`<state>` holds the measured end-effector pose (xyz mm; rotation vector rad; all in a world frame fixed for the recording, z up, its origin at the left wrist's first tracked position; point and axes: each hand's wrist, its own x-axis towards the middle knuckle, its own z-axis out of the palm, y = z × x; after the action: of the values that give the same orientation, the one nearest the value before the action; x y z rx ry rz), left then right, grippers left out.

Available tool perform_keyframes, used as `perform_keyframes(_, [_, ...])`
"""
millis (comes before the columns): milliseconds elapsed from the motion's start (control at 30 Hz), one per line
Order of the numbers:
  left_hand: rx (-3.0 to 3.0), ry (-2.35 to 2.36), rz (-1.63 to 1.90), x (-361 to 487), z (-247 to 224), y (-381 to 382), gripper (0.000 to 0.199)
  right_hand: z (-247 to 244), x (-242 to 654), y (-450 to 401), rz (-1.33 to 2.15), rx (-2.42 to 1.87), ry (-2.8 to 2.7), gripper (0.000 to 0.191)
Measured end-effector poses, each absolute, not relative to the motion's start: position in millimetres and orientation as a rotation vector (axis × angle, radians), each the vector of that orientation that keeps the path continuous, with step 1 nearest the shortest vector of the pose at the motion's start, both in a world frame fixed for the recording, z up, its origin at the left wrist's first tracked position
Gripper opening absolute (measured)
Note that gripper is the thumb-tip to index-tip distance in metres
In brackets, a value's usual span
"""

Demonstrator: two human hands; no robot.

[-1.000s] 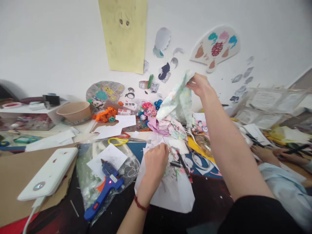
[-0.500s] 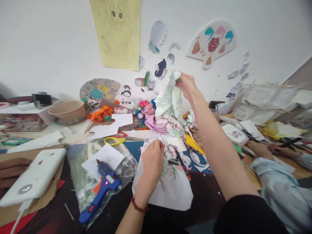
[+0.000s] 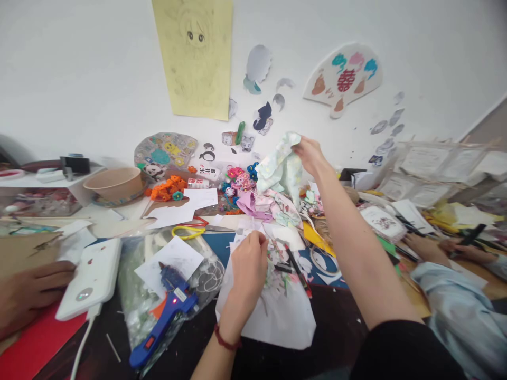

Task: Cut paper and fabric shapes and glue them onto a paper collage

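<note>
My two hands are well apart. My right hand (image 3: 312, 154) is raised to the far side of the worktop (image 3: 340, 314), its fingers pinched on the top edge of a pale green patterned cloth (image 3: 279, 164). The cloth hangs from those fingertips in loose folds, to the left of the right hand and beyond and above my left hand (image 3: 249, 259). Its lower part comes down over the fabric pile (image 3: 275, 205) of pink, lilac and floral pieces; I cannot tell exactly where it touches them.

My left hand is low over the white paper (image 3: 277, 324), its fingers curled in and the fingertips drawn close together. I cannot tell whether they grip anything. Small scraps (image 3: 279, 285) lie on the paper just to the right of that hand, with a dark pen (image 3: 298, 272) slanting beside them.

To the left, a blue glue gun (image 3: 164, 316) with a small red light lies on a clear bag (image 3: 132, 301), its nozzle over a white card (image 3: 184, 258). The yellow-handled scissors (image 3: 189, 231) lie beyond the card. Farther left, another person's hand (image 3: 37, 290) is beside a white power strip (image 3: 93, 277), above a red sheet (image 3: 47, 338).
</note>
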<state>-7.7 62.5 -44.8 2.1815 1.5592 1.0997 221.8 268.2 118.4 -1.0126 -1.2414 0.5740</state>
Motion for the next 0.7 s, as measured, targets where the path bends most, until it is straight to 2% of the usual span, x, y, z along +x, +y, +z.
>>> perform_keyframes(267, [2.185,1.556,1.128,-7.6,-43.2,62.4,0.01,109.6,224.5,250.9,0.594,-1.25,-1.245,0.014])
perform_keyframes(500, [2.161,1.585,1.091,-10.9,-37.6,63.6,0.006,118.9,231.6,219.2,0.485,-1.388,-1.638,0.027])
perform_keyframes(700, [2.159,1.562,1.128,-12.5,-37.4,62.6,0.005,64.1,256.8,149.4,0.825,-1.51,-2.213,0.016])
